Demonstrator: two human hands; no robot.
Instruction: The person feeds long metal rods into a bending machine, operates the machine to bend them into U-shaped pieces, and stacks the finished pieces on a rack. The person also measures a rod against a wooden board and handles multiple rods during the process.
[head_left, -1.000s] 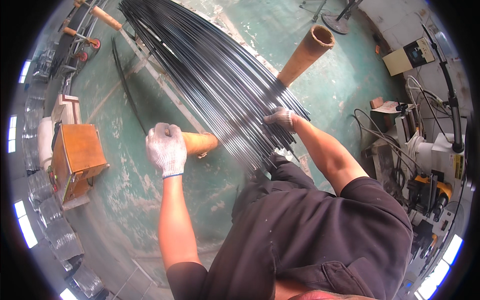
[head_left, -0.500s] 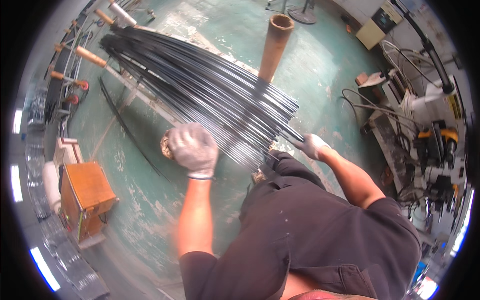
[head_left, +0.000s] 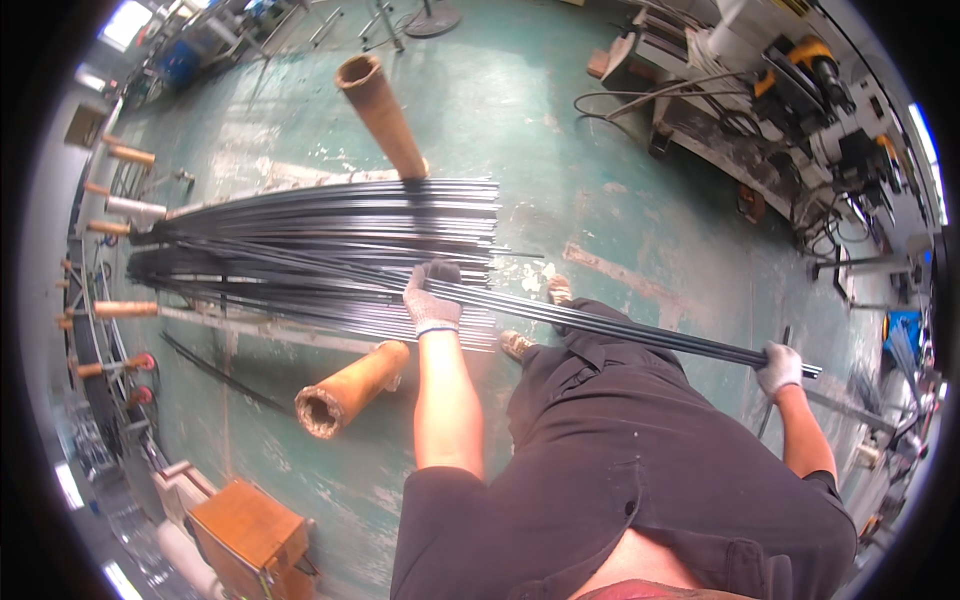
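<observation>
A small bunch of long black rods (head_left: 600,322) slants from the left of the big pile across the front of my body to my right side. My left hand (head_left: 433,297), in a pale glove with dark fingers, is closed round this bunch partway along, just over the near end of the pile. At my far right my gloved right hand (head_left: 780,371) grips the same rods close to their ends, which stick out a little beyond it. The large pile of black rods (head_left: 340,215) lies on a low rack, fanned toward me, with uneven ends.
Brown tubes rise at both sides of the pile: one at the far side (head_left: 385,120), one at the near side (head_left: 355,388). A wooden box (head_left: 250,525) stands lower left. Machinery with cables (head_left: 740,120) lines the right. Loose dark strips (head_left: 225,372) lie on the green floor.
My right hand has drawn a bunch of rods out to the right. My left hand has moved from the near tube onto the rods. The view has turned, with the pile now lying level.
</observation>
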